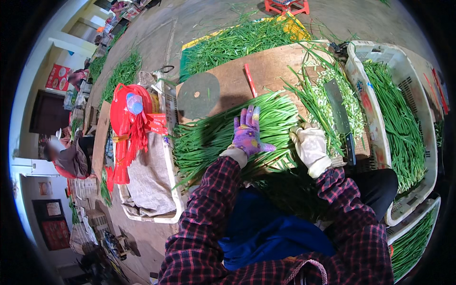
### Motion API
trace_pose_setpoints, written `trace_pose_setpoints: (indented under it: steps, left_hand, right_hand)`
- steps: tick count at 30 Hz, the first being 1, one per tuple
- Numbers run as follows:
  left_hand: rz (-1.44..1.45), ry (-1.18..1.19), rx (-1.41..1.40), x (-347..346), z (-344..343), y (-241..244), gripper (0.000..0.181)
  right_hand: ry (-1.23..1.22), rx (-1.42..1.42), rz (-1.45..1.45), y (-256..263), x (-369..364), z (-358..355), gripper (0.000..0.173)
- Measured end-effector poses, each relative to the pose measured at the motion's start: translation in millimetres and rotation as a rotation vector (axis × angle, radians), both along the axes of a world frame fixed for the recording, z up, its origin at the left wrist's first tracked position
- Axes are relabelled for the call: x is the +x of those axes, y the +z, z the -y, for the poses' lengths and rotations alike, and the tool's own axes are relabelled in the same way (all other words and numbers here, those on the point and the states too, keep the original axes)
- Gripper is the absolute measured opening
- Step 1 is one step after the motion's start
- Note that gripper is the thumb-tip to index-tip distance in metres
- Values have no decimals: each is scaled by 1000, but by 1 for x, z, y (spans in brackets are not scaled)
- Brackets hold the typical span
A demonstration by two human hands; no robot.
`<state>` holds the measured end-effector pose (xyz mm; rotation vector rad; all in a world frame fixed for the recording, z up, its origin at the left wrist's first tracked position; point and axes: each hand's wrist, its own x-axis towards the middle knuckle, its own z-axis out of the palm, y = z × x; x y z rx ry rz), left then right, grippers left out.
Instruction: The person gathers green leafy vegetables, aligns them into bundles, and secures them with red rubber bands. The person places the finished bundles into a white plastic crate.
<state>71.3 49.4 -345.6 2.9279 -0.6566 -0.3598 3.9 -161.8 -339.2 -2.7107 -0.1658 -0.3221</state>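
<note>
A wide layer of garlic chives (pixel 210 142) lies across the wooden board (pixel 228 78), leaves to the left and pale stem ends to the right. My left hand (pixel 247 133), in a purple flowered glove, rests flat on top of the chives with its fingers spread. In a white glove, my right hand (pixel 310 142) is curled against the stem ends, and nothing shows inside it. Right of that hand a cleaver (pixel 338 107) with a black handle lies on a heap of cut stem ends (pixel 320 96). A red strip (pixel 250 80) lies on the board beyond the chives.
A dark round disc (pixel 198 95) covers the board's left end. A white crate (pixel 370 103) of chives stands right; another crate (pixel 173 199), draped with sacking, stands left with red ties (pixel 123 153) and a bottle (pixel 134 103). Trimmings (pixel 242 39) lie beyond. A person (pixel 73 156) sits far left.
</note>
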Motion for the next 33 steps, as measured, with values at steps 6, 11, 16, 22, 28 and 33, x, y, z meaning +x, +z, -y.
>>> trace_pose_setpoints:
  steps: [6,11,16,22,28,33]
  left_hand:
    - [-8,25,27,-2,1,-6,146]
    - [-7,25,-25,-1,-2,-11,146]
    - [39,22,-46,-4,-3,-17,147]
    - [59,41,3,-5,5,-14,146]
    - [69,51,13,-5,4,-15,143]
    - [108,41,-73,-8,0,-17,142]
  right_hand:
    - [-10,-10,5,14,6,-7,22]
    - [-99,-128,-75,9,22,-12,30]
    - [20,-196,-256,26,39,-17,51]
    - [6,-102,-184,4,51,-24,43]
    - [18,-194,-19,1,38,-39,22]
    - [49,19,77,-18,40,-34,10]
